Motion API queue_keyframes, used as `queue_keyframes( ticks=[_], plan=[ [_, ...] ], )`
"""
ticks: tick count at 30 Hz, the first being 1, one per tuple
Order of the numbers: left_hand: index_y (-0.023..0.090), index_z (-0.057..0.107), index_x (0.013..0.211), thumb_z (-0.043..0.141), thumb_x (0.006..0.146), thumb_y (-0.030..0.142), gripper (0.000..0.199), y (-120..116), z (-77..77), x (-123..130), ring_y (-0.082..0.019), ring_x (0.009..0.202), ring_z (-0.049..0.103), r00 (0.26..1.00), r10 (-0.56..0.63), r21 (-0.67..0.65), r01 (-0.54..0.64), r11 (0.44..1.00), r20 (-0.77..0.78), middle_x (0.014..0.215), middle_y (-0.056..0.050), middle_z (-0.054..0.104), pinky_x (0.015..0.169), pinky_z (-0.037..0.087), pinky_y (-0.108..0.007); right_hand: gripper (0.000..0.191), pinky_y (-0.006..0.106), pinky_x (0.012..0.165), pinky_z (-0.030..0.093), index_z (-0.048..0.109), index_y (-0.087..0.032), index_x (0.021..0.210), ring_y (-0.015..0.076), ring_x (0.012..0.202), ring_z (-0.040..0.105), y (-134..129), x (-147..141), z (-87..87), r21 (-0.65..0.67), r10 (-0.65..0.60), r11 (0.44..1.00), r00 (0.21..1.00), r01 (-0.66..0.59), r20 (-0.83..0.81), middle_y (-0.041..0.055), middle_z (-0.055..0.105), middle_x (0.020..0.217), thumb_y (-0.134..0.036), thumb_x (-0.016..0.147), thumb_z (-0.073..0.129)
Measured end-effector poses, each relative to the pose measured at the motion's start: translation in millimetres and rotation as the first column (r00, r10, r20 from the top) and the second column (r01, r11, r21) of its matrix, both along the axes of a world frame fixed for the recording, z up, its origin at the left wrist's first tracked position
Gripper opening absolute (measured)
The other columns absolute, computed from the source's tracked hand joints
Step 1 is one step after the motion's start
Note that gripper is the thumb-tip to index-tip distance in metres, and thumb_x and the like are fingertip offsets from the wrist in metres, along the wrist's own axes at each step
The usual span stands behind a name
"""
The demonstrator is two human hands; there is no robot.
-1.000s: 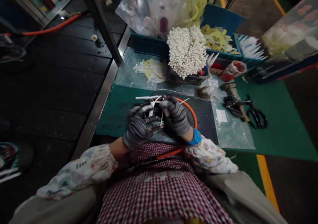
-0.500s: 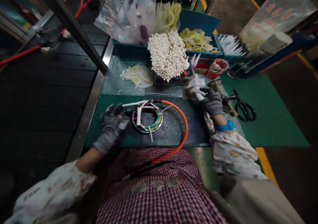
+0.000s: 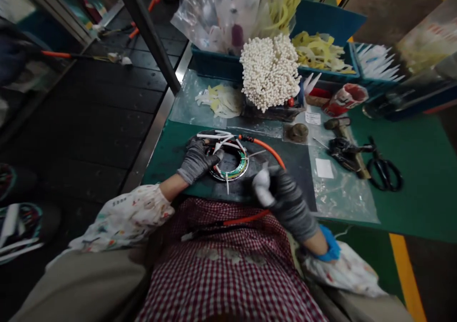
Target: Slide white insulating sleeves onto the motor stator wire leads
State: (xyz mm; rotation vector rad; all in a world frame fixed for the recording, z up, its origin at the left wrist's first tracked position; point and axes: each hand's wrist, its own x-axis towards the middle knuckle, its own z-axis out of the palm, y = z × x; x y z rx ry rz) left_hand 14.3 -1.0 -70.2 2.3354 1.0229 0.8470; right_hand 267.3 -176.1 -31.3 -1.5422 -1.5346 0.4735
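Note:
A round wound coil ring (image 3: 233, 162) with green, red and white wires lies on the dark mat (image 3: 296, 165) near the table's front edge. My left hand (image 3: 197, 159), in a grey glove, rests on the ring's left rim and holds it. An orange cable (image 3: 268, 147) runs from the ring's top and curves right, back toward my lap. My right hand (image 3: 283, 200), also gloved, hovers just right of the ring, fingers closed on a small white piece (image 3: 262, 190). White sleeves (image 3: 214, 135) stick out from the ring's top.
A bundle of white tubes (image 3: 269, 71) stands behind the ring. Blue bins (image 3: 321, 50) hold yellow and white strips. A roll (image 3: 297, 132), a tool (image 3: 344, 143) and black scissors (image 3: 385, 172) lie to the right. A conveyor (image 3: 103, 103) runs on the left.
My right hand came back from the roll at the right with a white piece, close to the ring. My left hand moved onto the ring's left rim.

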Motion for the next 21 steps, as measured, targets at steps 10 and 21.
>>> queue_keyframes(
  ticks=[10,21],
  plan=[
    [0.035,0.056,0.163,0.056,0.111,0.056,0.056,-80.6,18.1,-16.0,-0.032,0.151,0.062,0.995,-0.081,0.138,0.073,0.988,0.053,0.173,-0.006,0.053,0.123,0.060,-0.045,0.033,0.049,0.102,0.070,0.082,-0.036,0.132,0.0295,0.111,0.084,-36.8,-34.2,0.2,-0.022,0.165,0.986,0.985,-0.164,0.041,0.0026,0.086,0.125,-0.026,0.102,0.073],
    [0.049,0.037,0.172,0.056,0.114,0.047,0.061,-83.2,20.4,-18.5,-0.032,0.150,0.063,0.990,-0.104,0.197,0.084,0.977,0.091,0.174,0.000,0.051,0.123,0.062,-0.045,0.025,0.045,0.091,0.067,0.088,-0.031,0.113,0.0264,0.088,0.081,-18.0,-39.9,25.3,-0.176,0.182,0.972,0.975,-0.159,0.124,0.0039,0.087,0.100,-0.046,0.105,0.069]
  ],
)
